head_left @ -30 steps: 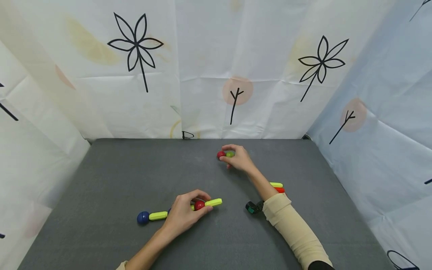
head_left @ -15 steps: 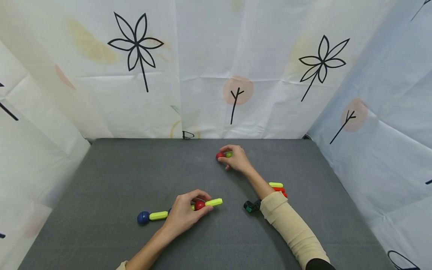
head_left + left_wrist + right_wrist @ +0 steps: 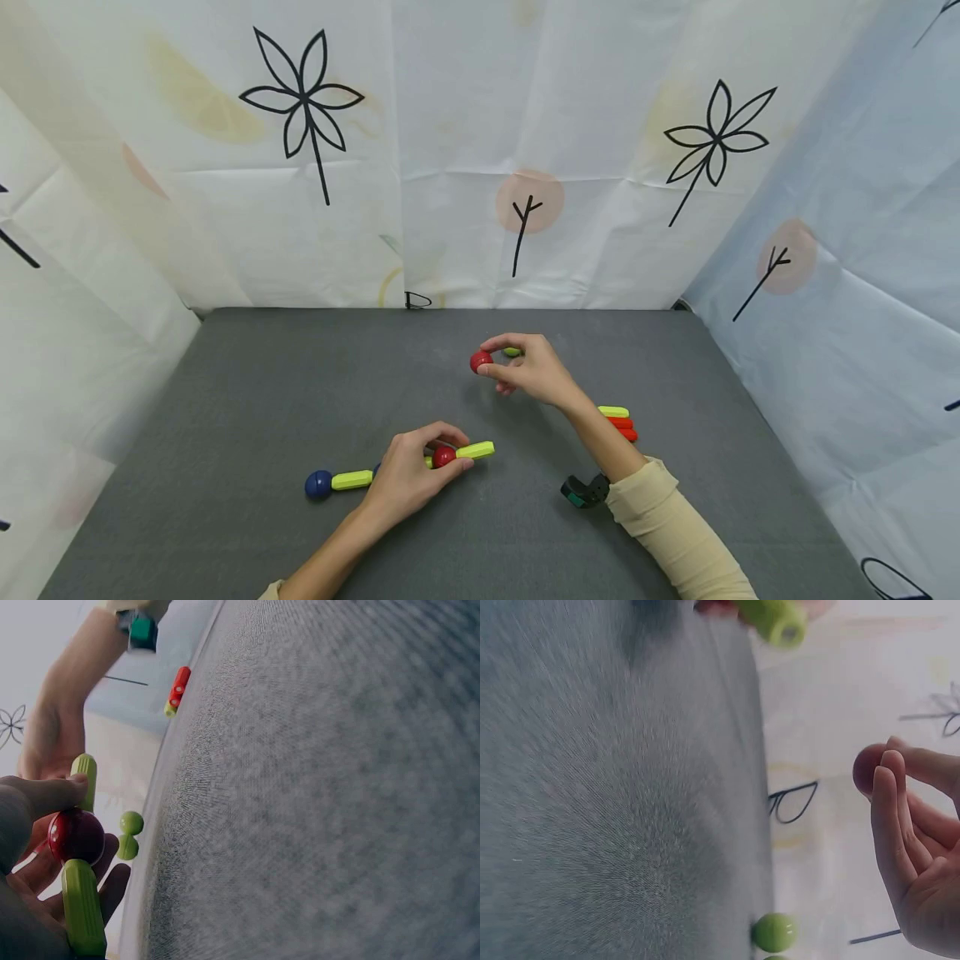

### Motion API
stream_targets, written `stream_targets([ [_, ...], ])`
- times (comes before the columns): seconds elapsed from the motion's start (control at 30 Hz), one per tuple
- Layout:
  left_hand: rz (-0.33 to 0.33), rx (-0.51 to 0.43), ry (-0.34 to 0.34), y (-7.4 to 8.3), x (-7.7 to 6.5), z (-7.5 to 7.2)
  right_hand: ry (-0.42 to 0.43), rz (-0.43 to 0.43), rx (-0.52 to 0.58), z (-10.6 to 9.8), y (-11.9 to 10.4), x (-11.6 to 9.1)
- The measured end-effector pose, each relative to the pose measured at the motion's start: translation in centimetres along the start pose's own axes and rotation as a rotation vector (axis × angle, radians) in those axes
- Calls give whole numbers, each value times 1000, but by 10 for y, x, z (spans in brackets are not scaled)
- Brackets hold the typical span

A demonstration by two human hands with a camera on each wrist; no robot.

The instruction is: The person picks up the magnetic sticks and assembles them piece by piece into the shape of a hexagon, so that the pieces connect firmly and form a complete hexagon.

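Note:
My left hand (image 3: 408, 471) grips a chain of balls and rods on the grey table. In it are a blue ball (image 3: 318, 484), a yellow-green rod (image 3: 352, 480), and a red ball (image 3: 76, 837) with a yellow-green rod (image 3: 476, 450) at its end. Another blue ball is mostly hidden behind the hand. Farther back, my right hand (image 3: 534, 367) pinches a loose red ball (image 3: 481, 362) between thumb and fingertips, off the table. Two green balls (image 3: 131, 823) lie close together behind that hand, largely covered by it in the head view.
Beside the right forearm, a yellow-green rod (image 3: 614, 411) and red rods (image 3: 624, 424) lie together, partly hidden. A black device (image 3: 585, 492) with a green patch sits at the right wrist. White printed cloth (image 3: 457, 100) walls the grey table (image 3: 247, 392) at the back and sides.
The right hand has lifted the red ball away from the green balls and drawn it slightly toward the front. The left hand and its chain have stayed in place.

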State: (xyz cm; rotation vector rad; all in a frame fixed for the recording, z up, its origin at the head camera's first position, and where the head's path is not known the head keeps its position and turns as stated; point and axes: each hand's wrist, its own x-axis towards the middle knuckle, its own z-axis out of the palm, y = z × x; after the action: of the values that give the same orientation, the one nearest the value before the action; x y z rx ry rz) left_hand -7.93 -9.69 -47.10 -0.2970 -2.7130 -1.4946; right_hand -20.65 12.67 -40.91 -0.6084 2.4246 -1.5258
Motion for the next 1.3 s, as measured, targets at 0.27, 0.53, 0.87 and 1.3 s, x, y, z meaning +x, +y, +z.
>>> stream_targets([
  [0.27,2,9,0,-1,0,-1,-83,-8,31,-6,-11,-45],
  [0.53,6,6,6,-1,1,-1,-151,10,-1,-4,0,-76],
  [0.87,-3,8,3,1,0,-2,-172,48,36,5,19,-89],
  [1.3,2,28,14,1,1,-2,-156,41,55,14,19,-89],
])
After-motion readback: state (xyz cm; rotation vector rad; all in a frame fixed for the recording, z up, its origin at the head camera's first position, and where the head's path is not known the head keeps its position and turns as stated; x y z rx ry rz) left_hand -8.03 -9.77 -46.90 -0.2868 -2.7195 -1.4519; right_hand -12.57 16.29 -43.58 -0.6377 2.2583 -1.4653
